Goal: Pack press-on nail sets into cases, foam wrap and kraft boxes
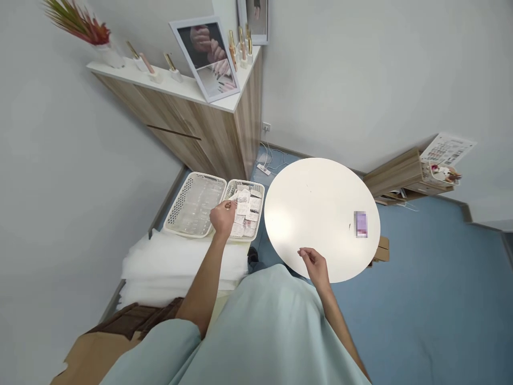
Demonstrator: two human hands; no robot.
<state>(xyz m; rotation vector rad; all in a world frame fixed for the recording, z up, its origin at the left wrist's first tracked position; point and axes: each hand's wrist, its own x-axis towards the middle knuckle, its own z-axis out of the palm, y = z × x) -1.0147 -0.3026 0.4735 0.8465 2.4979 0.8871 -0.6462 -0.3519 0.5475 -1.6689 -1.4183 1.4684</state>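
Observation:
My left hand point(223, 218) reaches over the left edge of a white perforated basket point(262, 206) full of small printed white packets point(242, 209). Its thumb and fingers are closed on the edge of one small white packet point(234, 196) at the top of the pile. Above the near edge of the round white table point(316, 208), my right hand point(315, 264) has its thumb and fingertips pinched together. Whatever it holds, if anything, is too small to make out.
Left of the packets stands another white basket point(176, 215) holding clear plastic pieces. White foam sheets point(172, 262) are stacked near my left forearm. A blurred purple item point(361, 223) lies on the table's right side. A wooden cabinet point(216, 128) rises behind the baskets.

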